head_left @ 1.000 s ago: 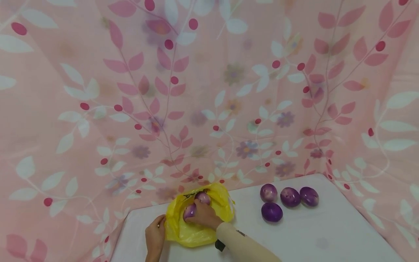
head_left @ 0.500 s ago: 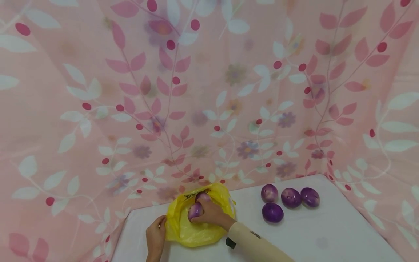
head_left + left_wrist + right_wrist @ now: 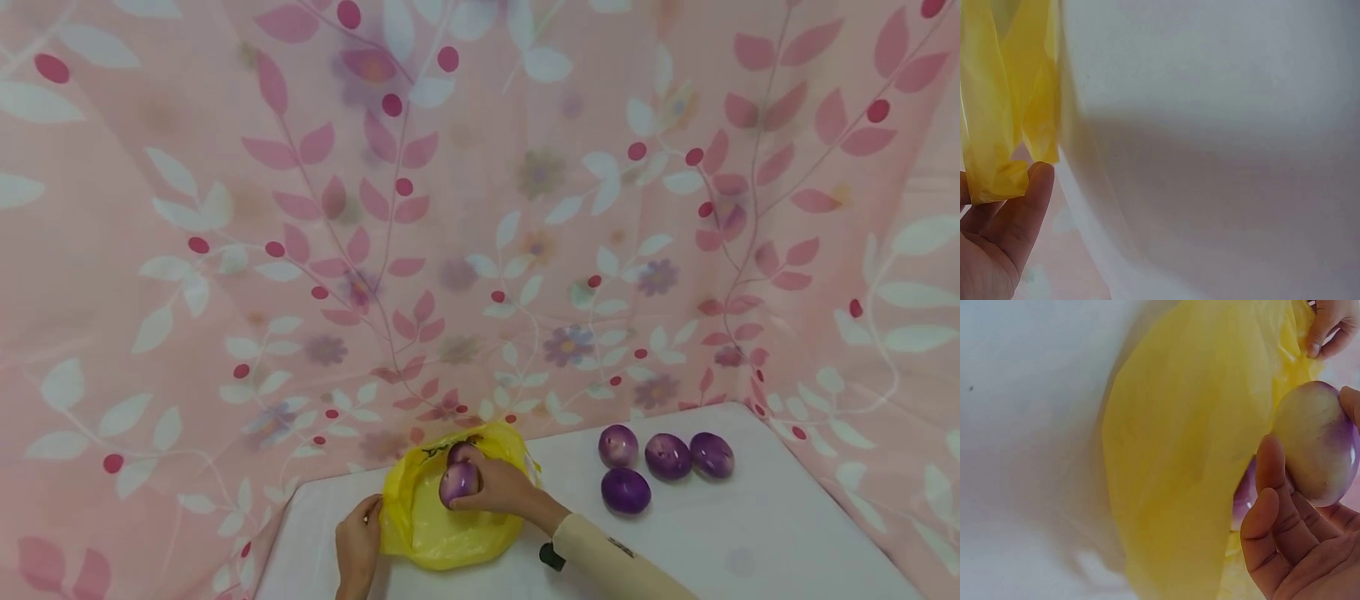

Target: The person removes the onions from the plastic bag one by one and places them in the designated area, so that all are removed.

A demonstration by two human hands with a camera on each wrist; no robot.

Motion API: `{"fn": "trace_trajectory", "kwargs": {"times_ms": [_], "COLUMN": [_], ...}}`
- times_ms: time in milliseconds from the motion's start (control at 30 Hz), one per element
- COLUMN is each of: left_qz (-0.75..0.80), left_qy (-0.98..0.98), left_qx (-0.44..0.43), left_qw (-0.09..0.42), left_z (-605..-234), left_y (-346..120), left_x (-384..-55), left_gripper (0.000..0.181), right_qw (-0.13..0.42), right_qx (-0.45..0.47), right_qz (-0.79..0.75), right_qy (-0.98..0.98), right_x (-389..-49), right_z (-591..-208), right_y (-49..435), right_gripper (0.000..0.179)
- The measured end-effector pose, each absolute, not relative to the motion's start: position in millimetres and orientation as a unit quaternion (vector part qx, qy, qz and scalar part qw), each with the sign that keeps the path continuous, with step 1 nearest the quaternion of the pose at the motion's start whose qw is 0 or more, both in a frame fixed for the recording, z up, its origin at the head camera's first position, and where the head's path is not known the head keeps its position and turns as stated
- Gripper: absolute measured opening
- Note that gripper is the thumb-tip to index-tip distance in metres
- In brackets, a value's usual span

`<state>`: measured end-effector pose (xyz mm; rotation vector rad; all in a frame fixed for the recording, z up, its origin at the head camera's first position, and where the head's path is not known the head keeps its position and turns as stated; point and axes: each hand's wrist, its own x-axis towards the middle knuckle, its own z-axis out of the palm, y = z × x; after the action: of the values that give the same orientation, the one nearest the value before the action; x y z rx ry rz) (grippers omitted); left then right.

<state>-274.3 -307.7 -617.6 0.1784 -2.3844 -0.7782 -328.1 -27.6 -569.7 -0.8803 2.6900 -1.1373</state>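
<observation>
My right hand (image 3: pixel 498 487) holds a glossy purple-and-cream oval vegetable (image 3: pixel 458 485) at the mouth of a yellow plastic bag (image 3: pixel 450 542). In the right wrist view, its pale side (image 3: pixel 1313 444) sits between thumb and curled fingers. A second purple one (image 3: pixel 1245 497) shows in the bag's opening behind them, partly hidden. At the bag's left edge, my left hand (image 3: pixel 357 537) pinches the plastic. The left wrist view has the thumb and fingers of the left hand (image 3: pixel 1007 231) on a fold of the yellow bag (image 3: pixel 1010 106).
To the right of the bag, several matching purple vegetables (image 3: pixel 626 490) lie in a loose group on the white table (image 3: pixel 780 533). A pink floral cloth (image 3: pixel 480 250) hangs behind the table. A dark strap piece (image 3: pixel 552 556) sits by the right sleeve (image 3: pixel 615 558).
My right hand and forearm have shifted to the right, carrying the vegetable away from the bag's left side. The left hand keeps its pinch on the bag's edge.
</observation>
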Motion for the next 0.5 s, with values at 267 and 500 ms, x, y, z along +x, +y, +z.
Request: {"fn": "trace_trajectory", "kwargs": {"times_ms": [267, 500], "left_qz": [-0.295, -0.292], "left_qy": [-0.897, -0.899], "left_qx": [0.067, 0.072], "left_qw": [0.322, 0.318], "left_z": [-616.1, -615.2], "left_y": [-306.7, -305.9], "left_x": [-276.0, -274.2], "left_gripper": [0.008, 0.008], "right_qw": [0.06, 0.052], "right_qx": [-0.295, -0.293], "right_qz": [-0.388, -0.405], "right_qy": [0.871, 0.864], "right_x": [-325.3, -319.1], "right_z": [-561.7, -554.3], "right_y": [-15.0, -0.1], "right_gripper": [0.085, 0.08]}}
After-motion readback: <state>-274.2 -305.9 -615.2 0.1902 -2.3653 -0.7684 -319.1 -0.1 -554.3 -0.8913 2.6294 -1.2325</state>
